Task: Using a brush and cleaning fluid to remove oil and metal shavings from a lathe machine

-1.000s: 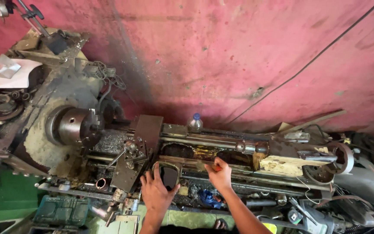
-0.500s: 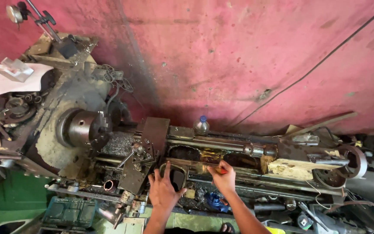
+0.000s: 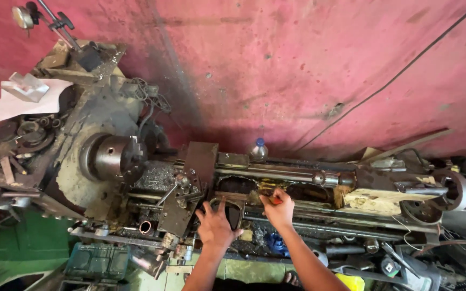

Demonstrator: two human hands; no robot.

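Note:
I look down on an old, grimy lathe. My left hand point(image 3: 214, 226) lies flat with its fingers spread on a dark loop-shaped metal bracket point(image 3: 234, 208) on the lathe bed, just right of the carriage point(image 3: 190, 186). My right hand point(image 3: 279, 211) is closed around a small brush with an orange handle point(image 3: 274, 200). The brush's yellowish bristles point(image 3: 266, 187) touch the bed ways beyond the bracket. The two hands are about a hand's width apart.
The chuck point(image 3: 115, 157) and headstock sit to the left, with white paper point(image 3: 12, 105) on top. A plastic bottle point(image 3: 257, 149) stands behind the bed by the pink wall. The tailstock point(image 3: 432, 195) is at the right. A green box point(image 3: 98, 262) lies below the lathe.
The view has drifted, so the lathe sits further right in the frame. My right hand has edged left along the bed with the brush. My left hand stays on the bracket.

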